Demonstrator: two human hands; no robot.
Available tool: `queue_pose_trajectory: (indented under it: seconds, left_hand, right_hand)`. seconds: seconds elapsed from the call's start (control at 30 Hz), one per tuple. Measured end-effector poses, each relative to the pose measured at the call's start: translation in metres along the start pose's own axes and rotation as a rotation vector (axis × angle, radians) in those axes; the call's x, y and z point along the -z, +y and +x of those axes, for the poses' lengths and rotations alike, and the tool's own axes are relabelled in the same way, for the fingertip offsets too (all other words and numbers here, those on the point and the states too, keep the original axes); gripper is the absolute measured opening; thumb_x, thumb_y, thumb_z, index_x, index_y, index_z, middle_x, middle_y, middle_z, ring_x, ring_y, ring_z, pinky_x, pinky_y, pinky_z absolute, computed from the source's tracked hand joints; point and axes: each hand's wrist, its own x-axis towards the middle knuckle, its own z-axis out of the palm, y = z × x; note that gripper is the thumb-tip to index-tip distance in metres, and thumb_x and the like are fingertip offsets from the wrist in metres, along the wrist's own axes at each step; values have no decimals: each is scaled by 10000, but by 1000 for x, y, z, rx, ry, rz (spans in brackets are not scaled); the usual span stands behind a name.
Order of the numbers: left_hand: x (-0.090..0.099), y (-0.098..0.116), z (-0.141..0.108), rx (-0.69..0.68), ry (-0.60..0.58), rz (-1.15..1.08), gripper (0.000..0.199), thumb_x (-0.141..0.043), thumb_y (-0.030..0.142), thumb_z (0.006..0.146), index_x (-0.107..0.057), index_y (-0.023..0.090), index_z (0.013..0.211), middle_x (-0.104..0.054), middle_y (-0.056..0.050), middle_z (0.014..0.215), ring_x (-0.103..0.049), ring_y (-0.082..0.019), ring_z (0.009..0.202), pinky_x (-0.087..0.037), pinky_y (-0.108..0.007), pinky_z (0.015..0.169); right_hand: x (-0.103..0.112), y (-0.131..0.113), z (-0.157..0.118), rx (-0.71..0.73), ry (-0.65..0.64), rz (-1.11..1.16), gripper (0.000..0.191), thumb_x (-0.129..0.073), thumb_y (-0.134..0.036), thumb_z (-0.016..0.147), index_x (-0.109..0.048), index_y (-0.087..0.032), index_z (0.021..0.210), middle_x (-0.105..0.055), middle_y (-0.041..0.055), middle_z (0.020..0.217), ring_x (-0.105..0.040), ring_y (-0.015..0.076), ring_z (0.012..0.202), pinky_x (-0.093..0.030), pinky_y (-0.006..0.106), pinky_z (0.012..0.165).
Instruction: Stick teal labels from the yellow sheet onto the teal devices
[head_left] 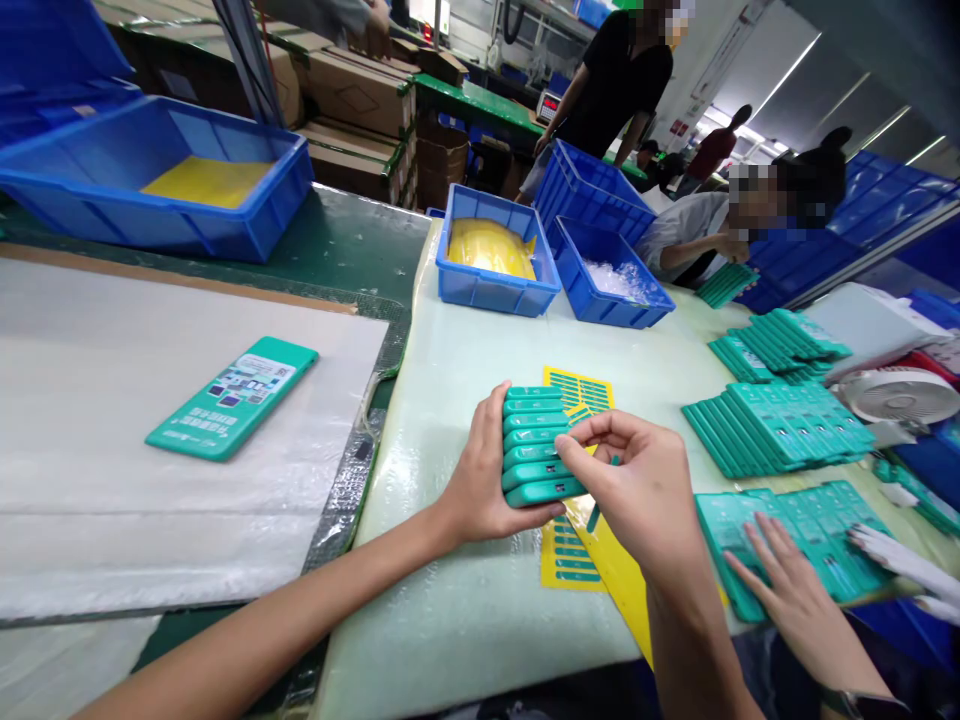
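teal cases [534,447] — left hand [480,490] clasping, right hand [646,485] curled

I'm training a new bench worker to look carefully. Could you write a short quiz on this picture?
1. Short answer: on which side, left or right, does the camera wearer grip the stack of slim teal rectangular cases?

2. True or false: the single printed teal rectangular case stands upright on the flat whitish sheet.

3. Multiple choice: what colour is the flat material inside the open blue plastic bin at upper left?
A) white
B) yellow
C) red

Key: 1. left, with the bare left hand; 2. false, it lies flat; 3. B.
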Motion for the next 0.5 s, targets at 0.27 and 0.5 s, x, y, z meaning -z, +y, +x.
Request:
queue_pose_trajectory:
  seconds: [0.27,0.5]
  left_hand:
    - [0,0,2,-16,15,-15,1496,-964,721,841,45,327,1872,-304,-261,1783,-417,-555,1636,-441,-794,1312]
    - [0,0,1,-23,18,-7,1463,-927,753,869,54,329,1870,-300,-260,1785,-414,-555,1640,-439,-794,1313]
  right_hand:
    - [6,-2,-5,140,0,-12,171,-849,-352,818,-824,-184,789,-585,-36,599,-521,92,532,-421,209,522]
    - [3,3,-2,101,-7,-50,202,-833,-383,805,-807,-186,766,-553,-36,578,-517,115,557,-423,242,552]
